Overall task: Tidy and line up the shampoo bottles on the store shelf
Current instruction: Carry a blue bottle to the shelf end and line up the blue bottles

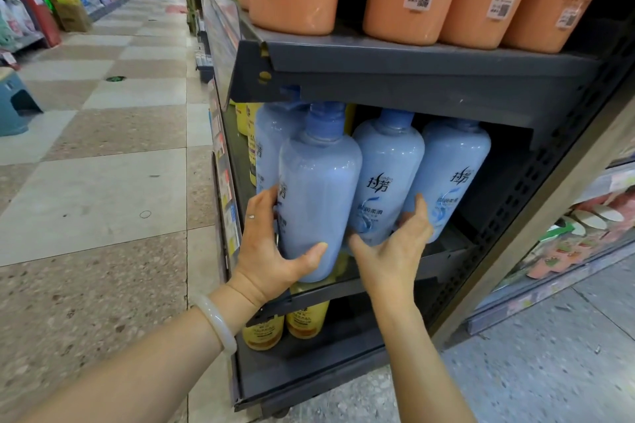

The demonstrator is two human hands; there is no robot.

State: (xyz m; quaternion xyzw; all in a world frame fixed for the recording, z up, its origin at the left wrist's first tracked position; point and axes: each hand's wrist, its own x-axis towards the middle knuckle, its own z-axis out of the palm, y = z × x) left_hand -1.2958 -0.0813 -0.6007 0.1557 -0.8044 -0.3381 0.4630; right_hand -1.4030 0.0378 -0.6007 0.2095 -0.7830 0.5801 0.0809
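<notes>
Fingers (261, 203) of left hand (271, 251) wrapped round front blue bottle (319, 189); right hand (395, 251) spread against its neighbour (385, 175).

Bright, even store light — edges bowed, shelf recesses shadowed, slightly soft.
</notes>
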